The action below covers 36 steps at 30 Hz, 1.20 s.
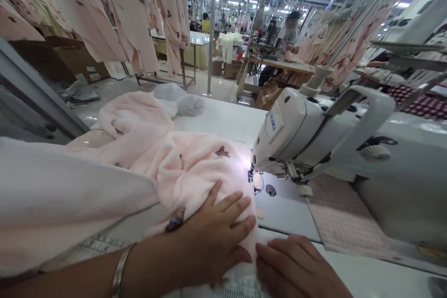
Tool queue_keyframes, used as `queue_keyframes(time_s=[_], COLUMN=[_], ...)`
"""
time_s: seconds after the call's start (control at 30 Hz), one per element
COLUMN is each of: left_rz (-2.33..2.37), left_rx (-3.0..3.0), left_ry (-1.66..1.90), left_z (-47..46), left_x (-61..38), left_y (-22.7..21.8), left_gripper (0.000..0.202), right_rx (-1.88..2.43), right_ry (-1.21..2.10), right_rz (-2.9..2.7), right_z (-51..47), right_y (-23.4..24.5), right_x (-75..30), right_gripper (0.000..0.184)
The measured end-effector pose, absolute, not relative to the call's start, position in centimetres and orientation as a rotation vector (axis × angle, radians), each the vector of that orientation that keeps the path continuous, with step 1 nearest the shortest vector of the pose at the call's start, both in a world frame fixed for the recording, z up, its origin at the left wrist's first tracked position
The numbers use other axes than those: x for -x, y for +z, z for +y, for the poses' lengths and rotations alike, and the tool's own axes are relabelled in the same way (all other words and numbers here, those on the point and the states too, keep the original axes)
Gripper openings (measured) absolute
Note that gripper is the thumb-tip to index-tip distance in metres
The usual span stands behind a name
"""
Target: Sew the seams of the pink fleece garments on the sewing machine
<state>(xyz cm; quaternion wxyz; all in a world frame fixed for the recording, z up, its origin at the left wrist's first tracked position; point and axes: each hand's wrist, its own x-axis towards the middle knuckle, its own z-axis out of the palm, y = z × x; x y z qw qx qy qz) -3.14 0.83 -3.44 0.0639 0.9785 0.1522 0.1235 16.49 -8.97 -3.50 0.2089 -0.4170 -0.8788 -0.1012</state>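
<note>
Pink plush fabric (195,163) with small brown printed figures lies bunched over the table, its right edge running under the needle area of a white sewing machine (289,125). My left hand (213,228) rests on this fabric with fingers spread, just in front of the lit presser foot (250,175). A silver bangle (120,270) circles the left wrist. Beside the fabric's near right edge is my right hand (296,265), its fingers together and the fingertips at the cloth's edge. Whether it pinches the cloth is hidden.
Measuring-tape markings (240,288) show on the table under the cloth. A checked pink cloth (345,214) lies beneath the machine arm. Pink printed pieces (129,9) hang at the upper left, above a cardboard box (80,60). A person (291,32) sits at another workstation behind.
</note>
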Motion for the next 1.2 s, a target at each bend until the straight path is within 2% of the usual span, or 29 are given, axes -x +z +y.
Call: queue_keyframes(time_s=[0.13, 0.27, 0.57, 0.67, 0.83, 0.97, 1.07, 1.13, 1.2], left_rz=[0.377, 0.313, 0.371, 0.462, 0.533, 0.739, 1.15, 1.186, 1.354], left_rx=[-2.928, -2.919, -2.965, -2.996, -3.144, -3.15, -3.103, -3.094, -3.147], left_ry=[0.36, 0.37, 0.485, 0.5, 0.51, 0.484, 0.43, 0.29, 0.469], left_z=[5.0, 8.4, 13.9, 12.2, 2.6, 1.3, 6.3, 10.2, 13.1], left_x=[2.0, 0.9, -1.0, -1.2, 1.6, 8.8, 15.4, 17.9, 17.8], left_y=[-3.2, -3.4, -3.5, -4.1, -4.1, -2.2, 0.0, 2.3, 5.2], left_gripper=[0.041, 0.037, 0.034, 0.032, 0.022, 0.022, 0.028, 0.033, 0.038], right_rx=[1.121, 1.279, 1.391, 1.382, 1.22, 1.156, 1.17, 1.16, 1.144], right_ry=[-0.243, -0.139, -0.351, -0.325, -0.249, -0.414, -0.42, -0.458, -0.508], right_rz=[-2.39, -2.376, -2.37, -2.347, -2.301, -2.479, -2.551, -2.527, -2.418], right_z=[-6.1, -3.5, -1.1, -1.6, -3.5, -6.7, -9.1, -9.9, -10.0], right_y=[-3.6, -3.6, -5.3, -3.9, -2.4, -4.3, -5.2, -5.0, -4.6], right_x=[-16.9, -17.6, -19.0, -17.9, -14.9, -14.6, -15.4, -15.5, -15.0], right_gripper=[0.028, 0.02, 0.021, 0.021, 0.025, 0.018, 0.015, 0.018, 0.023])
